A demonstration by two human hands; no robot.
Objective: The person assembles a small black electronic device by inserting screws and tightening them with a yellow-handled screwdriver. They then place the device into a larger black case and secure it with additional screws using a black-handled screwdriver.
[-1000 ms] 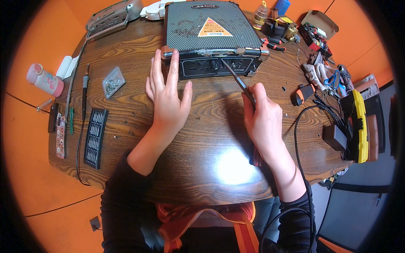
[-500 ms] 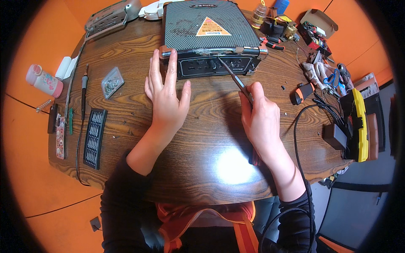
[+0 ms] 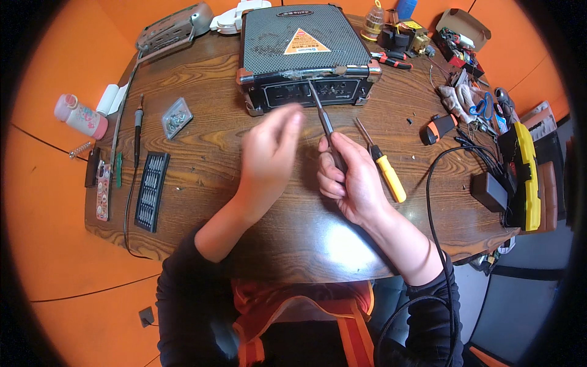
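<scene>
**Left hand point(image 3: 269, 153) off the speaker point(image 3: 309, 61), right hand point(image 3: 354, 174) tight on a slim tool point(image 3: 325, 119)**

A black speaker with a grey mesh top lies at the far side of a wooden desk point(image 3: 287, 238), directly beyond both hands, its control panel point(image 3: 337, 90) facing the worker. The right hand, palm partly turned up, is closed around the dark tool, whose narrow tip points away from the worker and meets the panel in this view; whether it actually touches is too fine to tell. The left hand hangs in a blur just short of the speaker's front, its fingers drawn in near the thumb. The blur leaves unclear how far it is open or whether it has hold of anything.

Half a second earlier, that left hand was spread flat, fingertips on the speaker's near left corner. It has since come away from the corner and toward the right hand. The right hand has shifted left and rolled over, showing its curled fingers where its back was seen before. A yellow-handled screwdriver point(image 3: 389, 174), not visible earlier, now shows on the desk just to the right of that hand. The clear box of screws point(image 3: 177, 118) and the tray of bits point(image 3: 151, 192) remain to the left.
</scene>
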